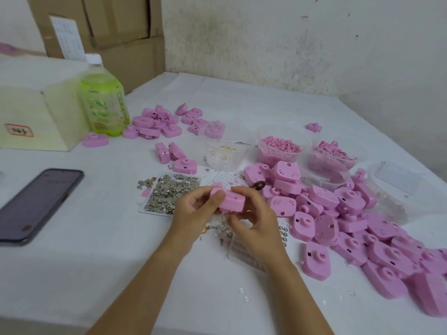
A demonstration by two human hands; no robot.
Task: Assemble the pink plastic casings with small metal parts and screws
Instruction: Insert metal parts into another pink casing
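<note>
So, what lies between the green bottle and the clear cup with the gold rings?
In the head view, a loose cluster of pink casings lies there, on the white table.

Counted: one phone (38,204), one green bottle (104,105), one tray of metal parts (169,192), about five clear tubs (232,151). One held casing (229,201); loose pink casings (324,197) ran to dozens, uncounted.

Gripping a small pink rounded plastic casing (228,201) from both sides, with left hand (193,211) curled and thumb pressed on top, right hand (254,221) curled opposite with fingers bent beneath, on bare forearms converging from the lower edge
</note>
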